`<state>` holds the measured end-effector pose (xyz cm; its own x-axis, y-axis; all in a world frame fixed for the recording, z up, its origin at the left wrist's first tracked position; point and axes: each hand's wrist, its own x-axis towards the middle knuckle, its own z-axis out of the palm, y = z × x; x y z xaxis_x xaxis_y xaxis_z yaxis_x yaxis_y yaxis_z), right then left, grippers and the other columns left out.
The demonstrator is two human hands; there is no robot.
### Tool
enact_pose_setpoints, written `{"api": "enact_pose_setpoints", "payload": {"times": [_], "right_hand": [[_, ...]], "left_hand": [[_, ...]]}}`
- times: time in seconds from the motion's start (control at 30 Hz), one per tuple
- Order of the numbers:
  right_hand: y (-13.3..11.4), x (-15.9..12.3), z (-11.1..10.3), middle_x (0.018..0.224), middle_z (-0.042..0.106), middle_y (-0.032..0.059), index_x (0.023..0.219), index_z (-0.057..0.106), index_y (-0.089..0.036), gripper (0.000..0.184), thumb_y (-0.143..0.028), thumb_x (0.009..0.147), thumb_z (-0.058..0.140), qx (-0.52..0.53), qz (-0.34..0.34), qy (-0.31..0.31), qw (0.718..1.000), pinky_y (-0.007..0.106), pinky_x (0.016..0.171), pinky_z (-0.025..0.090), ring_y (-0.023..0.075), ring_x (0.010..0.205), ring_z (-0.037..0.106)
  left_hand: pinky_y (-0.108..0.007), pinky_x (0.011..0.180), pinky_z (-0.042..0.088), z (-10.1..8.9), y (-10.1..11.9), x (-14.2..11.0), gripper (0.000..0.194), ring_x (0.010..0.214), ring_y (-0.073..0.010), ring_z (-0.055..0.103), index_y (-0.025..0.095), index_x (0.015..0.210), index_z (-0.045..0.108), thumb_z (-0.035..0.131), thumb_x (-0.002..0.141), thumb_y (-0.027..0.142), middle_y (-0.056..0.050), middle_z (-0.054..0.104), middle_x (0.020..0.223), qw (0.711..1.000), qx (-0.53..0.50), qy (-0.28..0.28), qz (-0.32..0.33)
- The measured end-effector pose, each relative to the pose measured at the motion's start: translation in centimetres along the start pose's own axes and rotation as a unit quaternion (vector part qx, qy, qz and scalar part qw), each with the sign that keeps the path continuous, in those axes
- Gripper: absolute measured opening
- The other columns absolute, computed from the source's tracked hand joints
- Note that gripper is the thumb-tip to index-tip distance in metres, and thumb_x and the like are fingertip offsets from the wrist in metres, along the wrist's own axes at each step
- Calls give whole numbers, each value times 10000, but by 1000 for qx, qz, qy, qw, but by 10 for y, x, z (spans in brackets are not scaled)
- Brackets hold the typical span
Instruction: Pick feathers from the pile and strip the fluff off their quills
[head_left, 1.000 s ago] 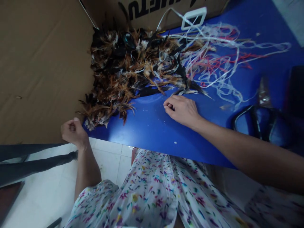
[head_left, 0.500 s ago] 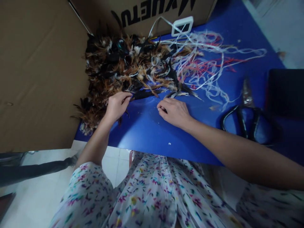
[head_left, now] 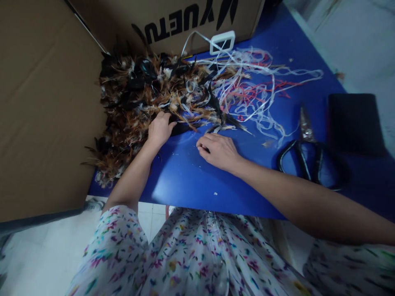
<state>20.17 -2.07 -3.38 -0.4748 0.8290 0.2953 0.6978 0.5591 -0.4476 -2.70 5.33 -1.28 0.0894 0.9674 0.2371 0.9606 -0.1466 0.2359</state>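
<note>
A heap of brown, black and white feathers (head_left: 135, 94) lies on the left part of a blue table (head_left: 191, 181). My left hand (head_left: 160, 128) rests at the heap's near edge, its fingers curled down onto dark feathers there. A little to the right, my right hand (head_left: 217, 150) lies on the bare tabletop with fingers and thumb pinched together; what they hold is too small to make out. A tangle of white and red plastic strips (head_left: 256, 88) spreads over the table beyond my right hand.
Black-handled scissors (head_left: 305, 158) lie at the right, next to a dark block (head_left: 354, 121). A printed cardboard box (head_left: 173, 18) stands at the back with a white square frame (head_left: 222, 42) before it. A large cardboard sheet (head_left: 40, 102) borders the table's left side.
My left hand came up from below the table's left edge and reached onto the feather heap. My right hand stayed pinched in nearly the same spot. The view shifted.
</note>
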Motion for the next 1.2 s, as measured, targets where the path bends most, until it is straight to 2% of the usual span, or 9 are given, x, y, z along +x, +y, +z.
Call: {"api": "enact_pose_setpoints", "payload": {"times": [0.13, 0.37, 0.6, 0.73, 0.9, 1.1, 1.2], "right_hand": [[-1, 1, -1, 850, 706, 36, 870, 685, -208, 148, -173, 870, 542, 2, 4, -5, 1000, 310, 688, 360, 196, 823, 618], [1, 1, 1, 859, 717, 29, 872, 690, -200, 139, -170, 874, 554, 2, -1, 2, 1000, 305, 695, 362, 192, 831, 632], [0, 2, 1, 887, 726, 36, 888, 696, -196, 152, -165, 886, 548, 1, 3, -5, 1000, 307, 704, 367, 194, 846, 635], [-1, 2, -1, 924, 729, 41, 899, 695, -195, 158, -164, 889, 540, 3, 4, -15, 1000, 308, 707, 365, 198, 869, 636], [-1, 3, -2, 945, 731, 40, 912, 698, -194, 165, -170, 897, 536, -4, 10, -26, 1000, 316, 696, 356, 204, 887, 641], [-2, 4, -3, 962, 724, 48, 932, 699, -191, 162, -177, 912, 539, -6, 11, -38, 999, 316, 707, 369, 203, 890, 625], [-2, 4, -3, 1013, 710, 71, 990, 707, -174, 194, -169, 929, 522, -12, -2, -28, 1000, 319, 762, 396, 216, 943, 598]], "left_hand": [[-372, 845, 493, 4, -4, -1, 109, 910, -255, 647, 155, 950, 685, 639, 851, 156, -112, 650, 957, 1000, 8, 9, -6], [-331, 810, 483, 10, -5, -1, 93, 829, -214, 631, 155, 903, 684, 605, 854, 154, -86, 668, 888, 999, -25, -6, 29], [-316, 856, 500, 6, 14, -4, 169, 931, -212, 650, 153, 1015, 675, 546, 909, 183, -101, 691, 999, 997, -54, -18, 54], [-339, 866, 507, -1, 25, -14, 177, 991, -236, 640, 161, 1054, 645, 588, 913, 251, -115, 662, 1083, 995, -37, -11, 92], [-376, 909, 512, -1, 27, -22, 192, 1032, -267, 626, 143, 1006, 645, 659, 881, 287, -124, 633, 1069, 989, 4, -60, 137], [-390, 921, 513, -3, 21, -19, 161, 1002, -262, 613, 144, 940, 640, 701, 847, 260, -112, 623, 1018, 982, -16, -100, 158], [-377, 893, 514, -5, 20, -19, 133, 968, -245, 608, 153, 898, 629, 707, 837, 242, -93, 617, 988, 980, -33, -118, 158]]}}
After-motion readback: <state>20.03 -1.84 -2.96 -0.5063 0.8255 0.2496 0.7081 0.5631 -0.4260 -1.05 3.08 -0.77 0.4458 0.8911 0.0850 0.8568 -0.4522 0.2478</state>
